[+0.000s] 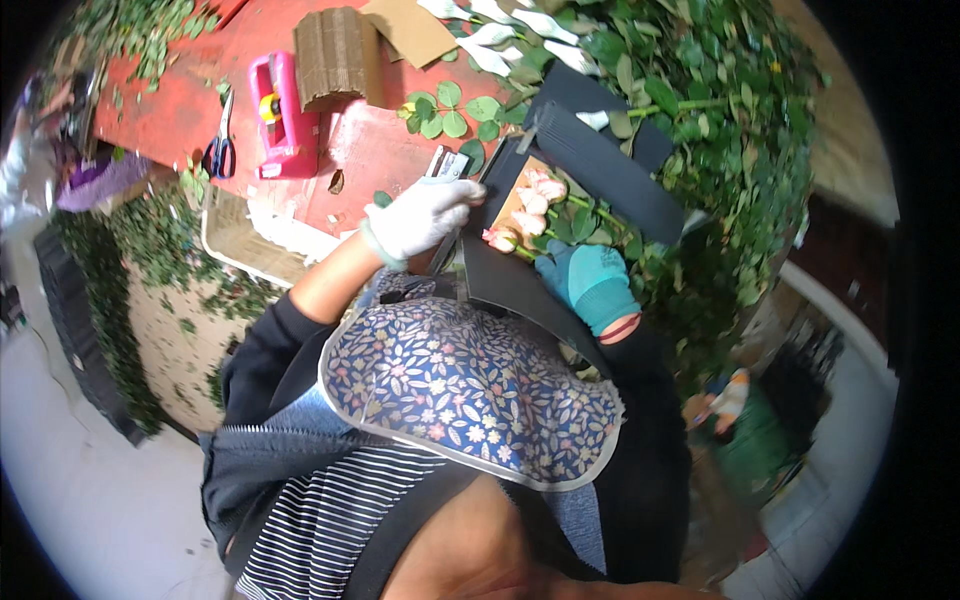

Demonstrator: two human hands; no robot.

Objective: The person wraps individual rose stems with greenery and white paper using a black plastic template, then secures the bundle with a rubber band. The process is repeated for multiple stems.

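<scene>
Several pale pink roses (531, 202) lie side by side on a piece of brown cardboard (512, 196), inside a black folding holder (517, 277) with raised flaps. My right hand (596, 281), in a teal glove with darker fingers, has its fingers on the stem of the nearest rose (500, 239). My left hand (427, 217), in a white glove, reaches to the holder's left edge with its fingers together. Whether it grips that edge cannot be told. Close beyond its knuckles is a metal stapler-like tool (448, 162), partly hidden.
On the red table (202, 67) are scissors (222, 146), a pink tape dispenser (285, 120), a stack of corrugated cardboard (334, 56) and white-sleeved flower heads (517, 30). Leafy stems (720, 135) heap at the right. A plastic basket (247, 240) stands at the left.
</scene>
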